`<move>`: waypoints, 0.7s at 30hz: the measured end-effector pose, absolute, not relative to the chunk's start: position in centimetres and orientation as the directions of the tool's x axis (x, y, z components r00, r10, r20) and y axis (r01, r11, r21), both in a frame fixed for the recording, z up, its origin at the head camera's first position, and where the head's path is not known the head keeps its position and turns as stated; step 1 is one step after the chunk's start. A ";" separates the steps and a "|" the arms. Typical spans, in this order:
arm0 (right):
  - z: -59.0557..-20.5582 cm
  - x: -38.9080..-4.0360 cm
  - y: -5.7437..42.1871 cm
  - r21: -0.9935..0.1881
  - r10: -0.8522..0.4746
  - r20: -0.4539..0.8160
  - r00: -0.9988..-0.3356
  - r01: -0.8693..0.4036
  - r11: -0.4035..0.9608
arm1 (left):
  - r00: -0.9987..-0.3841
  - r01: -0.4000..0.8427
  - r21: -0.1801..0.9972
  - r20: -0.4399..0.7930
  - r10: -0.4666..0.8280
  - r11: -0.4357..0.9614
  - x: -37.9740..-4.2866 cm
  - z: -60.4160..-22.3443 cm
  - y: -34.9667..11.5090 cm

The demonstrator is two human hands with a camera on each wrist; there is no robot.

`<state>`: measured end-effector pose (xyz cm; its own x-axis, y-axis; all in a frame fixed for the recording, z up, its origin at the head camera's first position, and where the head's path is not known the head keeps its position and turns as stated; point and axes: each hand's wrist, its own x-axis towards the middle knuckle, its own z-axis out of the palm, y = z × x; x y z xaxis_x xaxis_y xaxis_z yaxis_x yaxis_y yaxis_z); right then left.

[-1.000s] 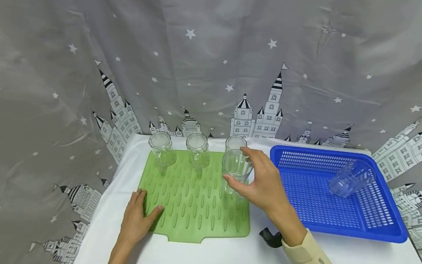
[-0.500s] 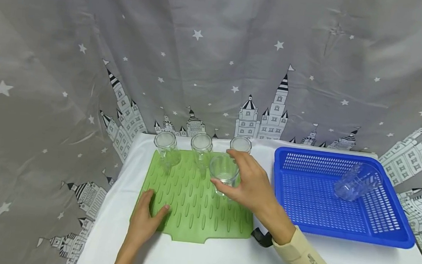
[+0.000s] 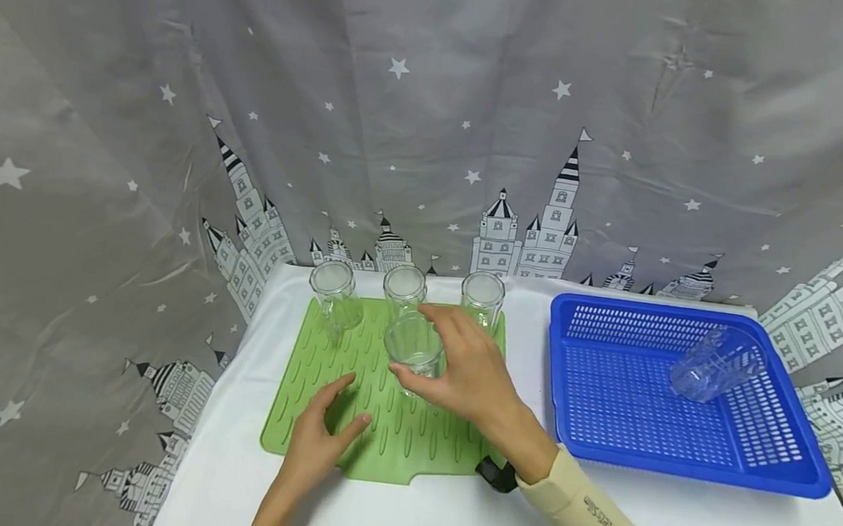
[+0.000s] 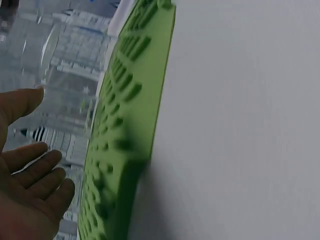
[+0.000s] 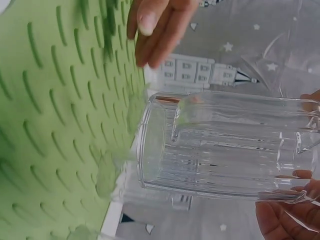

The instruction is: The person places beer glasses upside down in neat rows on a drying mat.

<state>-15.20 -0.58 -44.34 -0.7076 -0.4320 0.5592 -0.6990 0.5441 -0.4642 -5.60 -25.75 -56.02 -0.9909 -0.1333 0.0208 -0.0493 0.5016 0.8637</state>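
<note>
Through the head camera I see my right hand pinching a clear held glass between thumb and fingers, well out in front of me over the green mat; whether its lower end touches the mat, I can't tell. The right wrist view shows the fingers wrapped about the end away from the mat. My left hand is wide, thumb spread from the fingers, over the mat's near left part, lower and to the left of the held glass. Beyond both hands, three more glasses stand in a row along the mat's far edge: the left glass ahead of my left hand, the middle glass just behind the held one, the right glass straight past my right hand. To the right of that hand I have a blue basket, with a tilted glass in its far right part. White cloth covers the tabletop, and a grey curtain printed with castles and stars hangs behind it all.
</note>
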 end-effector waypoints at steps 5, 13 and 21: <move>-44.4 -15.0 -2.0 -0.453 -0.457 0.563 -0.689 -0.720 0.526 | -0.993 0.021 0.902 0.067 -0.093 0.431 -6.0 -55.8 -24.2; -44.7 -14.5 -3.5 -0.425 -0.492 0.568 -0.659 -0.748 0.510 | -0.990 0.036 0.927 0.083 -0.111 0.374 -6.2 -56.1 -23.1; -44.9 -14.0 -5.3 -0.419 -0.515 0.571 -0.639 -0.766 0.487 | -0.986 0.067 0.957 0.107 -0.125 0.283 -6.2 -56.1 -23.3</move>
<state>-14.00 -5.29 -44.91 -0.6393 -0.5154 0.5706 -0.7664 0.4873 -0.4186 -6.24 -23.25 -56.06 -0.9864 -0.1254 0.1066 0.0674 0.2833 0.9566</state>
